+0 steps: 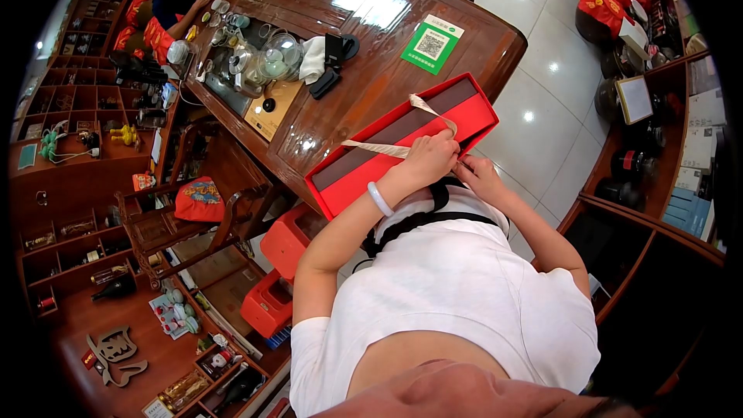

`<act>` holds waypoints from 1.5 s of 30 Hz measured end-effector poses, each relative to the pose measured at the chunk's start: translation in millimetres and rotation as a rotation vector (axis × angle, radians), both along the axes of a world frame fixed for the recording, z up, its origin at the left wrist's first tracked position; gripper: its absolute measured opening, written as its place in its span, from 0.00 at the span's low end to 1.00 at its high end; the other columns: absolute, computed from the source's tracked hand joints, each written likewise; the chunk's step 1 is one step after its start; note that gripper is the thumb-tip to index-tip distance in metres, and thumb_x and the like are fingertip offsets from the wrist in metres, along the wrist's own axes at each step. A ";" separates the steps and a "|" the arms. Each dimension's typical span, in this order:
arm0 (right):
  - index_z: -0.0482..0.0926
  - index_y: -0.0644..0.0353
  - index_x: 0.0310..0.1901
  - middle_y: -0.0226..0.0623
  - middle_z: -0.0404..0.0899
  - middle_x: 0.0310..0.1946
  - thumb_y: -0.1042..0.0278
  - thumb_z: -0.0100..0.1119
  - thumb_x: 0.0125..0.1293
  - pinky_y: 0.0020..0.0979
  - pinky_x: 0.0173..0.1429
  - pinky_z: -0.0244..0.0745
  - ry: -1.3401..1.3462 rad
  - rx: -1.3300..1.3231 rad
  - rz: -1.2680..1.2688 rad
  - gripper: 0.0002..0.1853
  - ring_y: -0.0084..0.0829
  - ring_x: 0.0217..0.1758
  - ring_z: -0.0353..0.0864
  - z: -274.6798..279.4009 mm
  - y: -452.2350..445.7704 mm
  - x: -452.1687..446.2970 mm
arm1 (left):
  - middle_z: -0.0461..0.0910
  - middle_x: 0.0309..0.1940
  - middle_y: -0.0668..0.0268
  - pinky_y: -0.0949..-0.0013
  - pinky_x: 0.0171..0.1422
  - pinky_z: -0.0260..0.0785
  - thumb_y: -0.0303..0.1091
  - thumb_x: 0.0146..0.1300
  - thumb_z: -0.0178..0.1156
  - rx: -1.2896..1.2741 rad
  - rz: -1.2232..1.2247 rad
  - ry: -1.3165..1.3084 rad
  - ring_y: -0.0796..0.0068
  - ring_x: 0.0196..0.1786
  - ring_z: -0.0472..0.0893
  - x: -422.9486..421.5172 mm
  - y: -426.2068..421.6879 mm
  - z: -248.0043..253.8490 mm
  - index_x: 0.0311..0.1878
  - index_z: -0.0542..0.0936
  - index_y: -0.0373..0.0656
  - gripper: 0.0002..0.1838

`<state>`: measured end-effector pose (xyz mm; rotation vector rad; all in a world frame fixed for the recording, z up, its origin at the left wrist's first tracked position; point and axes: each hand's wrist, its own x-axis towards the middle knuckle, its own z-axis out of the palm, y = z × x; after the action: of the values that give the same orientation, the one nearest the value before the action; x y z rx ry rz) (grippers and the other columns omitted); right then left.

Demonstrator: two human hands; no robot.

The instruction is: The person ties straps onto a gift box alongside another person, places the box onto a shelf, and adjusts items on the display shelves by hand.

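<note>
Left hand [433, 159] pinching beige ribbon [379, 148] over red box [347, 192]; right hand [481, 176] at box's near edge, grip unclear

Left hand [430, 159]: covers part of the ribbon [378, 148]; I can't see its fingertips.
Right hand [480, 176]: I lose its fingertips beside the red box [340, 197].
Green card [432, 45]: print too small for me.
Far-left person [172, 8]: head blurred.
</note>
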<state>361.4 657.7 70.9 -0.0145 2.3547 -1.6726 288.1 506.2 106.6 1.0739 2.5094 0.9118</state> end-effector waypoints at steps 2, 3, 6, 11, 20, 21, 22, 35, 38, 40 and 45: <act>0.73 0.69 0.27 0.51 0.72 0.18 0.67 0.53 0.60 0.34 0.27 0.67 0.011 0.043 0.010 0.12 0.41 0.21 0.75 1.2 -0.5 -0.1 | 0.72 0.30 0.59 0.57 0.32 0.68 0.30 0.49 0.56 -0.030 0.000 0.000 0.55 0.30 0.76 -0.8 0.0 0.7 0.27 0.77 0.38 0.06; 0.73 0.70 0.27 0.51 0.71 0.18 0.67 0.52 0.60 0.34 0.27 0.67 0.039 0.029 -0.007 0.12 0.42 0.21 0.75 2.6 -1.4 -0.3 | 0.72 0.31 0.59 0.57 0.32 0.68 0.31 0.49 0.56 -0.060 -0.002 0.001 0.54 0.30 0.76 -1.3 0.3 2.2 0.27 0.77 0.38 0.06; 0.73 0.69 0.27 0.52 0.71 0.18 0.68 0.51 0.60 0.35 0.27 0.66 0.071 0.016 -0.039 0.12 0.42 0.20 0.73 3.0 -2.5 -0.1 | 0.72 0.31 0.58 0.56 0.32 0.67 0.31 0.50 0.56 -0.110 -0.020 0.012 0.53 0.30 0.76 -2.9 0.7 5.4 0.28 0.76 0.39 0.06; 0.74 0.68 0.28 0.44 0.70 0.14 0.65 0.49 0.63 0.32 0.24 0.64 0.083 -0.051 -0.092 0.13 0.34 0.17 0.69 -13.7 -3.7 4.2 | 0.72 0.32 0.58 0.56 0.33 0.67 0.32 0.50 0.56 -0.084 -0.010 -0.020 0.54 0.31 0.76 -3.9 0.8 6.3 0.28 0.76 0.39 0.06; 0.68 0.57 0.22 0.19 0.56 0.12 0.56 0.41 0.67 0.20 0.18 0.41 -0.388 -0.551 -0.168 0.19 0.12 0.14 0.48 2.6 -1.6 -3.2 | 0.74 0.28 0.59 0.58 0.35 0.68 0.32 0.50 0.57 0.004 0.061 -0.057 0.56 0.33 0.76 -4.8 3.9 4.9 0.28 0.78 0.38 0.07; 0.68 0.57 0.21 0.19 0.56 0.12 0.56 0.41 0.67 0.21 0.18 0.41 -0.341 -0.503 -0.160 0.19 0.12 0.13 0.48 0.0 -2.0 -3.5 | 0.74 0.27 0.59 0.59 0.35 0.68 0.31 0.49 0.57 0.047 0.065 -0.051 0.57 0.32 0.76 -4.7 3.7 4.7 0.28 0.79 0.38 0.06; 0.67 0.58 0.21 0.20 0.57 0.12 0.57 0.41 0.67 0.21 0.17 0.42 -0.294 -0.456 -0.152 0.19 0.13 0.13 0.49 -1.1 -2.5 -4.0 | 0.74 0.27 0.59 0.59 0.35 0.68 0.31 0.49 0.57 0.047 0.066 -0.051 0.57 0.32 0.76 -4.9 3.4 4.2 0.28 0.79 0.38 0.06; 0.66 0.62 0.15 0.24 0.60 0.10 0.62 0.44 0.61 0.23 0.19 0.50 -0.233 -0.342 -0.163 0.18 0.16 0.14 0.55 4.5 0.2 -6.0 | 0.73 0.29 0.58 0.61 0.37 0.69 0.28 0.46 0.57 0.052 -0.087 -0.062 0.58 0.34 0.76 -11.6 -4.4 4.9 0.35 0.80 0.38 0.11; 0.67 0.62 0.15 0.25 0.61 0.10 0.62 0.44 0.61 0.24 0.19 0.51 -0.226 -0.346 -0.169 0.18 0.16 0.14 0.55 5.1 0.6 -5.4 | 0.73 0.29 0.58 0.61 0.36 0.69 0.29 0.47 0.58 0.033 -0.067 -0.051 0.58 0.34 0.76 -8.8 -3.6 6.3 0.35 0.80 0.38 0.10; 0.67 0.62 0.16 0.24 0.61 0.10 0.63 0.44 0.61 0.24 0.19 0.51 -0.213 -0.333 -0.155 0.18 0.16 0.14 0.55 4.1 1.2 -5.0 | 0.73 0.29 0.58 0.60 0.36 0.69 0.29 0.48 0.58 0.013 -0.052 -0.047 0.58 0.34 0.76 -6.5 -3.1 8.0 0.35 0.80 0.38 0.10; 0.69 0.64 0.17 0.24 0.60 0.10 0.62 0.44 0.61 0.24 0.19 0.51 -0.216 -0.340 -0.150 0.19 0.16 0.14 0.55 -1.1 0.9 -5.4 | 0.72 0.29 0.58 0.59 0.32 0.69 0.31 0.49 0.59 -0.122 -0.063 -0.010 0.56 0.30 0.76 0.1 0.8 6.9 0.34 0.78 0.39 0.09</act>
<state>356.0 658.6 69.8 0.2722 1.9364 -2.0146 288.3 507.0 113.5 1.1003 2.4721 0.7349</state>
